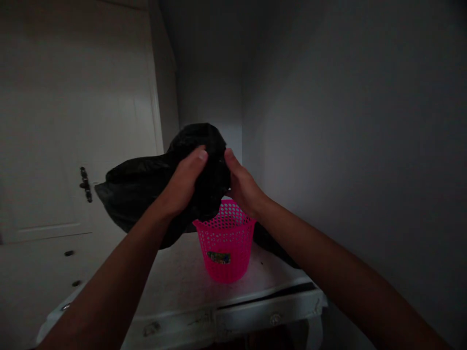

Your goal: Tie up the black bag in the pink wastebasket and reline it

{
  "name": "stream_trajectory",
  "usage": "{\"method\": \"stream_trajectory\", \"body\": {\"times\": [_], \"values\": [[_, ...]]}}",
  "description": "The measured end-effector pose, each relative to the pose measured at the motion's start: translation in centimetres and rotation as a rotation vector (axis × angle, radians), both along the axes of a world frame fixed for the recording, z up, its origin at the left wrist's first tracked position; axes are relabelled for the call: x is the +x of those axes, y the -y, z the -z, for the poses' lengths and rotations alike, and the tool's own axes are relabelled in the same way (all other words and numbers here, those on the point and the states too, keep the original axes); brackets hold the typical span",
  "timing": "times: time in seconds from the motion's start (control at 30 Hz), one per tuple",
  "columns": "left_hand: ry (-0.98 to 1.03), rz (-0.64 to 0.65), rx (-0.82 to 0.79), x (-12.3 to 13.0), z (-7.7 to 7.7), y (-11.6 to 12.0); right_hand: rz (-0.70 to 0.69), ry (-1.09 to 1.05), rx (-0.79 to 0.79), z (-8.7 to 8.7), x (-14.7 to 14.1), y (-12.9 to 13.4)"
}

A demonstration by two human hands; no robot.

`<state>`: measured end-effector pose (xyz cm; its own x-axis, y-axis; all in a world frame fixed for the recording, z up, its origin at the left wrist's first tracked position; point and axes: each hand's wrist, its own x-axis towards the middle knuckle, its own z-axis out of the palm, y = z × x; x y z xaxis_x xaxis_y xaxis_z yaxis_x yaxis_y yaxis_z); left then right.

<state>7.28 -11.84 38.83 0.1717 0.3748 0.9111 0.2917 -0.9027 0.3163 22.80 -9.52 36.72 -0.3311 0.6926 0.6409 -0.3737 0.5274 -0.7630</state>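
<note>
A black plastic bag (146,187) is bunched up in the air above a pink perforated basket (228,253). My left hand (186,180) is closed on the bag, thumb on top, with a loose part hanging out to the left. My right hand (244,184) grips the bag's right edge, its fingers partly hidden behind the plastic. The basket stands upright on a white table, with a small coloured label on its front. The bag covers part of the basket's left rim.
The white table (175,287) has drawers with round knobs at its front. Black material (273,245) lies behind the basket, partly under my right forearm. A white cabinet (73,121) stands at the left, and a grey wall (346,121) at the right.
</note>
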Motion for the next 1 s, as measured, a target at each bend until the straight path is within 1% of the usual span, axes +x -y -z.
{"method": "stream_trajectory", "body": {"times": [0.03, 0.07, 0.13, 0.23, 0.3, 0.37, 0.4, 0.47, 0.5, 0.53, 0.6, 0.63, 0.67, 0.7, 0.77, 0.83, 0.9, 0.97, 1.0], "values": [[-0.094, -0.008, -0.02, 0.5, 0.0, 0.1, 0.016, -0.061, -0.039, -0.5, -0.4, -0.2], [-0.168, -0.057, -0.015, 0.9, 0.1, 0.2, 0.054, -0.117, -0.062, -0.7, -0.6, -0.8], [-0.25, -0.217, 0.063, 0.9, 0.7, 0.5, 0.173, -0.209, -0.07, -0.6, -0.2, -2.7], [-0.26, -0.471, 0.163, -0.6, 2.0, 0.9, 0.415, -0.308, -0.097, 0.8, 2.0, -6.7], [-0.203, -0.593, 0.161, -2.3, 3.1, 0.8, 0.596, -0.324, -0.191, 2.3, 4.1, -9.2], [-0.097, -0.689, 0.109, -4.3, 4.4, 0.0, 0.729, -0.253, -0.323, 4.0, 6.2, -10.9], [-0.03, -0.734, 0.051, -5.2, 5.2, -0.6, 0.769, -0.198, -0.39, 4.7, 7.2, -11.4], [0.093, -0.791, -0.166, -6.6, 6.8, -2.2, 0.795, -0.102, -0.501, 5.9, 9.0, -11.9], [0.145, -0.772, -0.325, -7.1, 7.7, -3.0, 0.787, -0.069, -0.536, 6.4, 9.6, -12.0], [0.201, -0.703, -0.495, -7.4, 8.6, -3.8, 0.773, -0.047, -0.56, 6.8, 10.1, -12.1], [0.304, -0.48, -0.809, -7.4, 10.3, -5.1, 0.736, -0.006, -0.583, 7.5, 10.8, -12.2], [0.353, -0.373, -0.916, -7.1, 11.1, -5.5, 0.721, 0.028, -0.585, 7.8, 11.0, -12.4], [0.403, -0.304, -0.986, -6.8, 11.7, -5.8, 0.713, 0.091, -0.571, 8.1, 11.2, -12.6], [0.448, -0.276, -1.024, -6.5, 12.2, -6.0, 0.713, 0.172, -0.545, 8.5, 11.3, -12.9], [0.509, -0.285, -1.055, -6.1, 12.9, -6.2, 0.732, 0.335, -0.471, 9.4, 11.6, -13.4], [0.568, -0.257, -1.102, -5.9, 13.5, -6.3, 0.738, 0.448, -0.408, 10.6, 12.0, -13.8], [0.67, -0.184, -1.158, -6.0, 14.1, -6.7, 0.669, 0.483, -0.384, 11.9, 12.3, -13.9], [0.749, -0.156, -1.173, -6.2, 15.0, -7.4, 0.599, 0.476, -0.365, 13.3, 12.4, -13.7], [0.749, -0.156, -1.158, -6.2, 15.7, -7.8, 0.583, 0.465, -0.356, 14.1, 12.4, -13.7]]}}
